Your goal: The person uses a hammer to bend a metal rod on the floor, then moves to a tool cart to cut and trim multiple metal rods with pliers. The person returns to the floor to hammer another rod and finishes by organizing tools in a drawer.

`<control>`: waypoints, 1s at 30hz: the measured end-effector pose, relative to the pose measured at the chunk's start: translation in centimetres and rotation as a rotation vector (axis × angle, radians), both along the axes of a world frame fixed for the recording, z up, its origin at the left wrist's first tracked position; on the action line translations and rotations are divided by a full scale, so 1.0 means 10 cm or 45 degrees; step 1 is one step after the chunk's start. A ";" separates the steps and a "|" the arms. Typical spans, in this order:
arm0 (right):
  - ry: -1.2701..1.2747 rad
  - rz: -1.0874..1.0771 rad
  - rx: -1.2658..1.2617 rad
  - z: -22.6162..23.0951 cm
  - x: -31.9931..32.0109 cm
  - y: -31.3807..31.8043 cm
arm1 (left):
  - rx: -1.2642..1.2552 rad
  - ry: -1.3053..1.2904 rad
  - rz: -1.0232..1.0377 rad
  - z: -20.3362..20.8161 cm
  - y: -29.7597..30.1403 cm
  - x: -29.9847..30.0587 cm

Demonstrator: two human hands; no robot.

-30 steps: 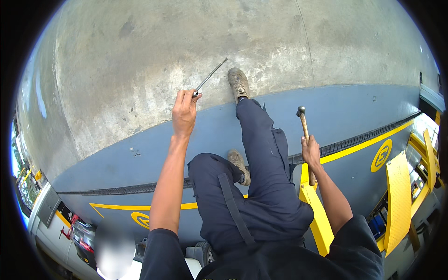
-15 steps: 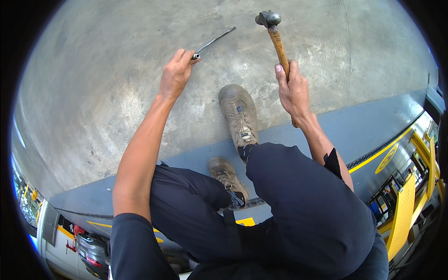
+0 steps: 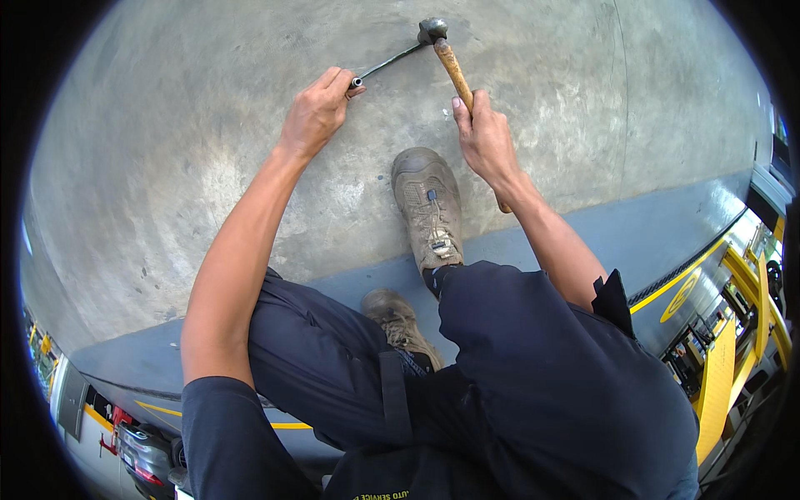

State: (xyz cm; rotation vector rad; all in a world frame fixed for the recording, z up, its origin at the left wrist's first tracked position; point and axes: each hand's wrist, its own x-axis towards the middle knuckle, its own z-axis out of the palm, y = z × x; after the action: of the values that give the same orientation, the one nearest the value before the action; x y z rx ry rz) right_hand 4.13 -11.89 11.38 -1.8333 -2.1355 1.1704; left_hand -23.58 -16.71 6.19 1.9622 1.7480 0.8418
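My left hand (image 3: pixel 315 114) is closed on a thin metal rod (image 3: pixel 388 62) with a hollow, socket-like end that shows at my fingertips. The rod slants up to the right, low over the concrete floor. In my right hand (image 3: pixel 488 143), wrapped round its wooden handle, is a ball-peen hammer (image 3: pixel 453 67). Its dark steel head overlaps the rod's far tip and hides it; whether they touch, I cannot tell. The handle's butt sticks out below my right wrist.
Under the hands lies the grey concrete floor (image 3: pixel 208 142), meeting a blue-painted strip (image 3: pixel 533 246) nearer me. My brown shoes (image 3: pixel 427 200) stand below the hands. Yellow lift parts (image 3: pixel 718 383) are at the lower right, a grey car (image 3: pixel 148 454) at the lower left.
The hammer has moved left with my right hand, its head now at the rod's far tip. My left hand has shifted slightly up with the rod.
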 end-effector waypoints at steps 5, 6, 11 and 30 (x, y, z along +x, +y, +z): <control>0.119 -0.063 0.099 0.15 -0.02 -0.01 | 0.043 0.041 -0.014 -0.09 0.00 -0.03; 0.196 -0.075 0.173 0.15 -0.03 -0.02 | 0.065 0.035 -0.018 -0.10 0.00 -0.03; -0.044 0.068 0.044 0.06 -0.02 0.01 | -0.011 0.013 0.011 -0.08 0.02 -0.03; 0.010 0.026 0.020 0.02 0.03 0.07 | 0.039 0.083 -0.012 -0.04 0.10 -0.07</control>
State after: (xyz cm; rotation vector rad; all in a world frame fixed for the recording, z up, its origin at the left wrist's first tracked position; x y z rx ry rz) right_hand 4.42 -11.20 11.54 -1.8017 -2.1578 1.1594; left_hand -24.28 -15.74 5.77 2.0372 1.7710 0.8144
